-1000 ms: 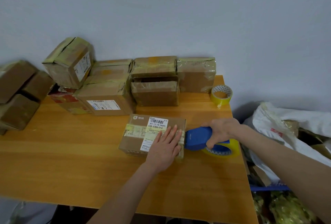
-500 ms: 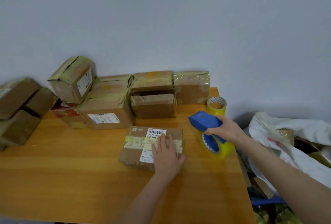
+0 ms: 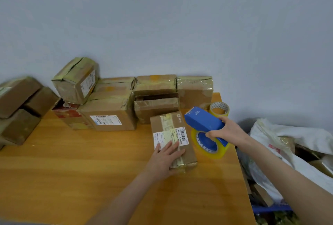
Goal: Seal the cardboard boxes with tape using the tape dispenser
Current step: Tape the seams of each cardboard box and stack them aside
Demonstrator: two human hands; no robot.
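A small cardboard box (image 3: 167, 125) with a white barcode label and a yellowish tape strip lies on the wooden table (image 3: 72, 161), its long side pointing away from me. My left hand (image 3: 166, 158) lies on its near end, fingers spread over the top and the thumb at the near edge. My right hand (image 3: 228, 131) grips the blue tape dispenser (image 3: 203, 121), raised just right of the box. Its yellow tape roll (image 3: 210, 145) hangs below the handle, above the table.
Several taped cardboard boxes (image 3: 110, 115) are stacked along the wall at the back and at the far left (image 3: 18, 109). A spare tape roll (image 3: 219, 108) stands at the table's back right corner. White bags (image 3: 288, 140) with clutter lie past the table's right edge.
The dispenser left the box's right end and rose to the right. My left hand has turned the box about a quarter turn, so its label now runs sideways.
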